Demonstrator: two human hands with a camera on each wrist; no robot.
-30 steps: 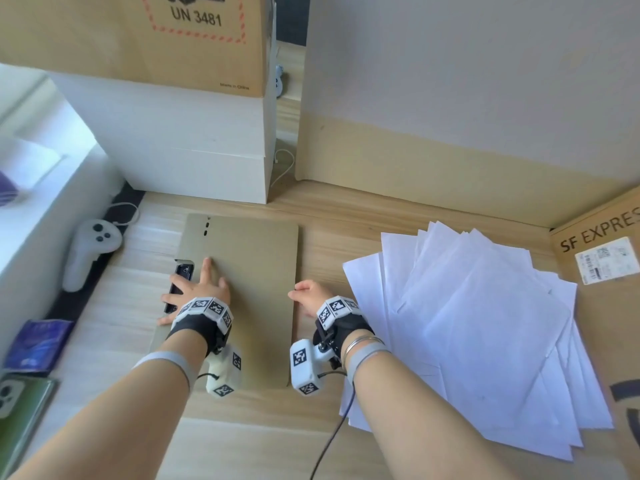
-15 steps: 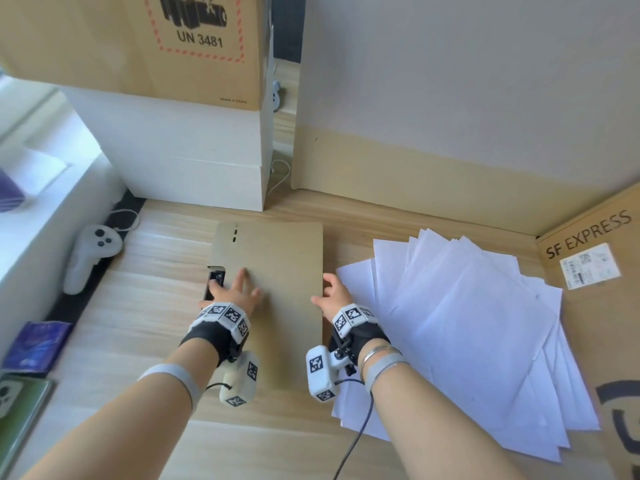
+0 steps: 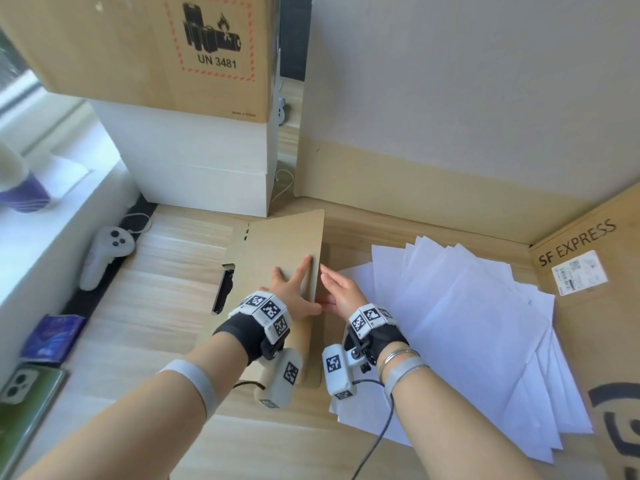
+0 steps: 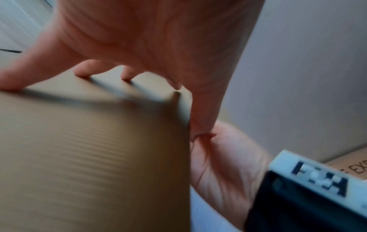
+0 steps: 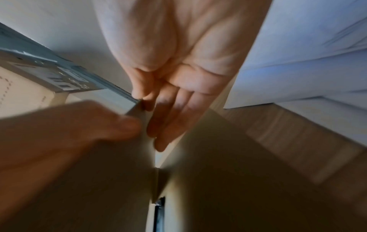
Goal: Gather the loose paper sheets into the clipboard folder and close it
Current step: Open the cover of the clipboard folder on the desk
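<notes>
Opening the folder (image 3: 277,268) cover, sheets (image 3: 460,327) not yet in

From the left: I see my left hand (image 3: 292,294) spread flat on the brown cover, fingers (image 4: 83,73) straight and pressing, thumb at its right edge. The cover is lifted along that edge; the folder lies on the tabletop (image 3: 145,306), its black clip showing through a cut-out on the left. My right hand (image 3: 341,289) has its fingers (image 5: 168,125) nearly straight under the raised edge, holding nothing. The board looks stiff and light, best taken by that free edge. I can't see anything inside it. To the right, the sheets lie fanned and overlapping on the tabletop; thin, floppy and likely to slide, so I'd square them before lifting.
</notes>
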